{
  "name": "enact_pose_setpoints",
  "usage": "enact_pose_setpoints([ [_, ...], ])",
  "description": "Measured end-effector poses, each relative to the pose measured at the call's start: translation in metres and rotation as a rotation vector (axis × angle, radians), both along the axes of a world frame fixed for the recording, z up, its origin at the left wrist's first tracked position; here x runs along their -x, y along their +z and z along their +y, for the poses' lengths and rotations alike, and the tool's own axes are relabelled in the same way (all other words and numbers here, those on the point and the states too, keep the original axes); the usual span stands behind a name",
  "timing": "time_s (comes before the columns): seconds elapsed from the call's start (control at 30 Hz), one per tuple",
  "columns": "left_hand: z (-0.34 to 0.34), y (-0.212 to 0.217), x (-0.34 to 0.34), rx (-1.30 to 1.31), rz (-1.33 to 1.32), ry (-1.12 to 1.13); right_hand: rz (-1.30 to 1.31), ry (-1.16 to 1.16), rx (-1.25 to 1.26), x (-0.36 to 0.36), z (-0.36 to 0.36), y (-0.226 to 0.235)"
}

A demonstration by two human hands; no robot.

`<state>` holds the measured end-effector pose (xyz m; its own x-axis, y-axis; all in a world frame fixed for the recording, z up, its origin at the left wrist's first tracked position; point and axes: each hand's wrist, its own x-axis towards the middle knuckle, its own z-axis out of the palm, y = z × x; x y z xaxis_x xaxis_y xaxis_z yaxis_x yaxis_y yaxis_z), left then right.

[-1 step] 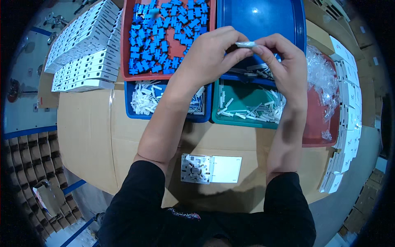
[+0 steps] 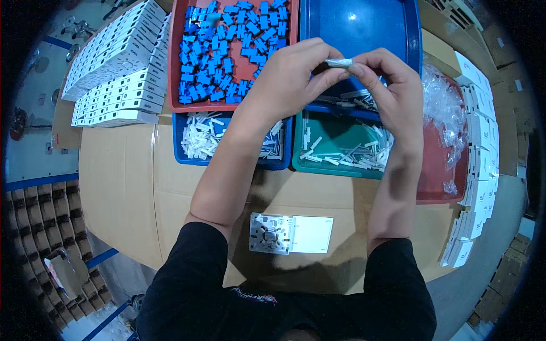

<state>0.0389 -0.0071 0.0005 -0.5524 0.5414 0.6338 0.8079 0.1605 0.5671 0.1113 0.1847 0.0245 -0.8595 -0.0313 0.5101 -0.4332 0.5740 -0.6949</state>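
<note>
Above the blue tray (image 2: 364, 28), my left hand (image 2: 293, 71) and my right hand (image 2: 392, 82) meet at a small whitish piece (image 2: 339, 62). It looks like a slim bag or wrapped bundle of clear plastic; its contents are too small to make out. Thumb and fingers of each hand pinch one end of it. Below them, a green tray (image 2: 335, 167) holds thin white and grey sticks. On the cardboard surface in front of me lies an opened flat box (image 2: 310, 234), its left half showing a pattern of small dark parts.
A red tray (image 2: 170, 68) of blue plastic pieces stands at the far left, with a smaller blue tray (image 2: 230, 161) of white pieces before it. Stacked white boxes (image 2: 116, 57) rise at left, more boxes (image 2: 480, 153) at right. Another red tray (image 2: 438, 196) holds clear plastic bags (image 2: 446, 105).
The small whitish piece sits slightly lower and shows a little more of its side. Both hands keep their pinch on it, nearly in the same place.
</note>
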Motion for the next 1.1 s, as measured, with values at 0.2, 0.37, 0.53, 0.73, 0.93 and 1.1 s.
enact_pose_setpoints([
  [0.2, -0.017, 0.014, -0.022, -0.004, -0.123, -0.002, -0.041, 0.046, 0.143, -0.017, -0.014, 0.005],
  [0.37, -0.043, 0.021, -0.059, 0.132, -0.109, -0.045, -0.268, 0.067, 0.306, -0.068, -0.028, -0.011],
  [0.53, -0.101, 0.000, -0.136, 0.307, -0.326, -0.134, -0.322, 0.124, 0.315, -0.148, -0.077, -0.041],
  [0.73, -0.162, -0.027, -0.230, 0.189, -0.464, 0.083, -0.398, -0.005, 0.164, -0.229, -0.125, -0.064],
  [0.93, -0.192, -0.068, -0.267, 0.152, -0.333, 0.127, -0.480, -0.036, -0.079, -0.233, -0.153, -0.072],
  [1.1, -0.196, -0.084, -0.267, 0.295, -0.211, 0.128, -0.570, -0.027, -0.242, -0.224, -0.158, -0.072],
])
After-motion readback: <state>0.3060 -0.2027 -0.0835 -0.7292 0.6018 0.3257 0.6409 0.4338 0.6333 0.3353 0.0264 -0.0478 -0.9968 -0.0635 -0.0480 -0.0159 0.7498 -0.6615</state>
